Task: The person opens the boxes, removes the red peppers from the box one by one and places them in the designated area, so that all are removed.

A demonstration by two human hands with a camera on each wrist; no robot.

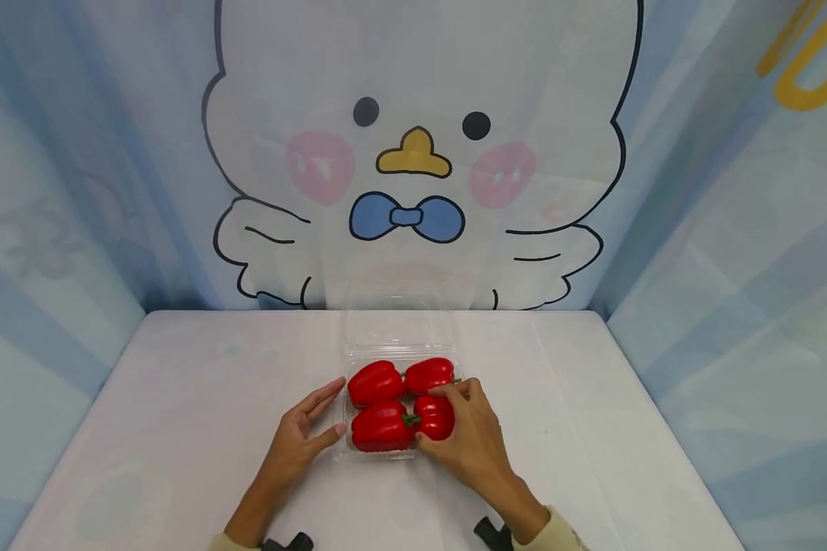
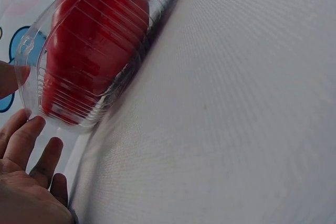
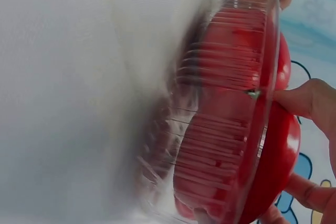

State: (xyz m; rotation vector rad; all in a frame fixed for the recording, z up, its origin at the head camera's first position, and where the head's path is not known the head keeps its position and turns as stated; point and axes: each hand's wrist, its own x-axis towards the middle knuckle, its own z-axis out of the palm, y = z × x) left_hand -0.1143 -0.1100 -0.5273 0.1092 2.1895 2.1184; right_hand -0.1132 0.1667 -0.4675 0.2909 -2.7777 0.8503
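Observation:
A clear plastic clamshell box holds several red bell peppers, two at the back and two in front, with green stems. My right hand grips the front right bell pepper, thumb on its near side and fingers on its far side. In the right wrist view that bell pepper stands partly above the box rim. My left hand is at the box's left side, thumb and fingers spread, their tips right at the rim. The front left bell pepper lies nearest to it.
The box's clear lid stands open toward the back of the white table. A curtain with a cartoon bird hangs behind the table, and blue patterned cloth hangs at both sides.

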